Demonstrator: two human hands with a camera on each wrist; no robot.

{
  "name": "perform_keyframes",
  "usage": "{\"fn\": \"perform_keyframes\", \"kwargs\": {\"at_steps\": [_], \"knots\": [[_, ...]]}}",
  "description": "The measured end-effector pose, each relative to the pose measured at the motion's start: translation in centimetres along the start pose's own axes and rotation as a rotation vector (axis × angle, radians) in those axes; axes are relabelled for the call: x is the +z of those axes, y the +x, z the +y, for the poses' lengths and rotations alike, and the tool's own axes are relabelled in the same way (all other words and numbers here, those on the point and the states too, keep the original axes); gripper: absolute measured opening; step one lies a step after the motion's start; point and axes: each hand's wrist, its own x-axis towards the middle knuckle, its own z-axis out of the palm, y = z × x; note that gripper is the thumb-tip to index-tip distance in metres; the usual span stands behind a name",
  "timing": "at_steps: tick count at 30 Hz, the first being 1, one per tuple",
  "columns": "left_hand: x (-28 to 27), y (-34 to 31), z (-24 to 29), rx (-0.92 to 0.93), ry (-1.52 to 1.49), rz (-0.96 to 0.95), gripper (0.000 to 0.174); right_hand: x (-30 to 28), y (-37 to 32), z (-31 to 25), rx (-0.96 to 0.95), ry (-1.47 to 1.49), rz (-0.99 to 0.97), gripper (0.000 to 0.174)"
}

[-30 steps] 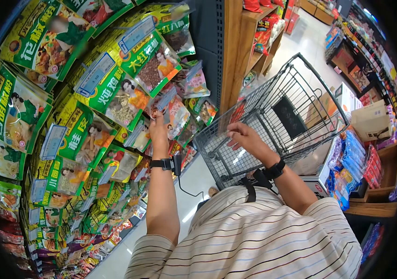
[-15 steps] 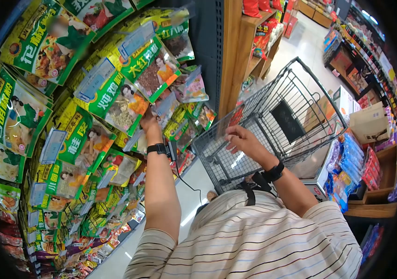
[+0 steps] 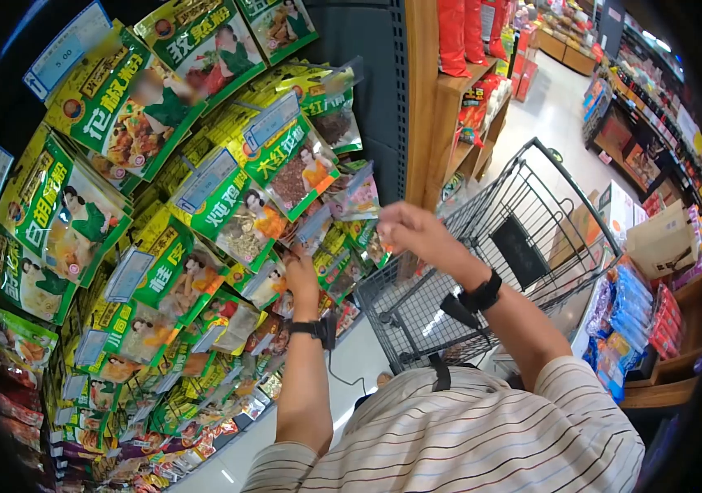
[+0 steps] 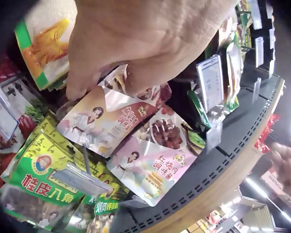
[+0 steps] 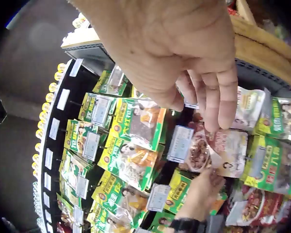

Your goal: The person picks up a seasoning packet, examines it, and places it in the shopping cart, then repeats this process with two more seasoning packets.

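While the left hand [image 3: 300, 278] grips a pouch [image 4: 101, 124], the right hand [image 3: 418, 233] draws closer.

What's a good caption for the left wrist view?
The left hand grips a glossy pouch beside a pink one in a packed store display.

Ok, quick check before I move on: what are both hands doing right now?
Left hand: closed, fingers gripping a pale seasoning pouch at its upper edge.
Right hand: open, fingers loosely bent, holding nothing.
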Motion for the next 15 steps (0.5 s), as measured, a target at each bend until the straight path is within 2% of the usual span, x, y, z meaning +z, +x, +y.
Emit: {"fn": "perform_keyframes", "kwargs": {"at_steps": [2, 4, 7, 9, 15], "knots": [[-0.5, -2.3, 0.1, 0.033, -0.022, -0.061, 0.049, 0.3, 3.2, -2.6, -0.177, -0.195, -0.009, 0.038], [-1.0, -4.7, -0.5, 0.084, -0.101, -0.145, 0.052, 0.6, 6.7, -4.4, -0.291, -0.17, -0.007, 0.049], [-3.9, -8.6, 2.0, 0.011, -0.2, -0.256, 0.048, 1.6, 11.7, -7.7, -0.292, -0.141, -0.021, 0.069], [-5.4, -10.6, 2.2, -0.072, -0.268, -0.308, 0.056, 2.2, 14.4, -9.1, -0.276, -0.13, -0.04, 0.079], [-8.7, -15.6, 0.6, -0.182, -0.319, -0.283, 0.054, 2.6, 19.5, -9.1, -0.237, -0.265, -0.038, 0.092]]}}
